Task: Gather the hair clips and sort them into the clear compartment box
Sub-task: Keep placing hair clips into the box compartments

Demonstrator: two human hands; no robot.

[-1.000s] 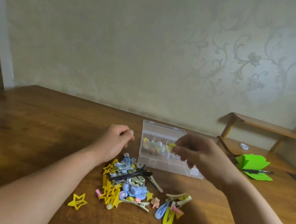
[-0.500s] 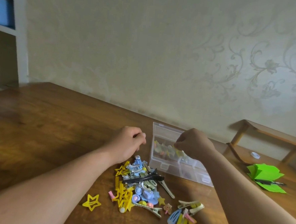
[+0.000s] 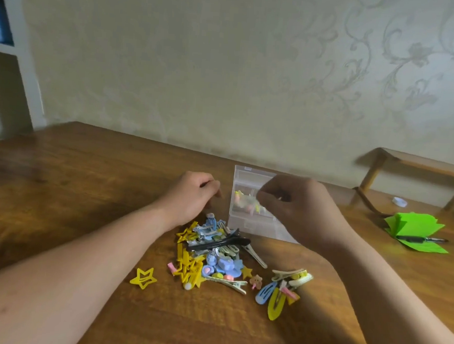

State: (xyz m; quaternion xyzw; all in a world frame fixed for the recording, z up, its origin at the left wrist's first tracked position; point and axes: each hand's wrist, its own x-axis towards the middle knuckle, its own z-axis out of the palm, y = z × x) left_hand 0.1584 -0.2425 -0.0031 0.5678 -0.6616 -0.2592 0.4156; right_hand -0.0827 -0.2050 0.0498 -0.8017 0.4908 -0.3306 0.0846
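Inside clear compartment box [image 3: 239, 222], few pastel hair clips [image 3: 245, 201], pile [image 3: 209, 256] alongside

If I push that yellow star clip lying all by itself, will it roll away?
Probably not. The yellow star clip lies flat on the wooden table and has points, so it would likely slide, not roll. It looks thin and hollow in the middle, so it is probably very light and fiddly to lift.

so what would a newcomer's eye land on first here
The bright jumble of hair clips, mostly yellow and blue, at the middle of the wooden table. Behind it stands the clear compartment box, with the right hand over it, fingers curled. A neon green paper stack lies at far right.
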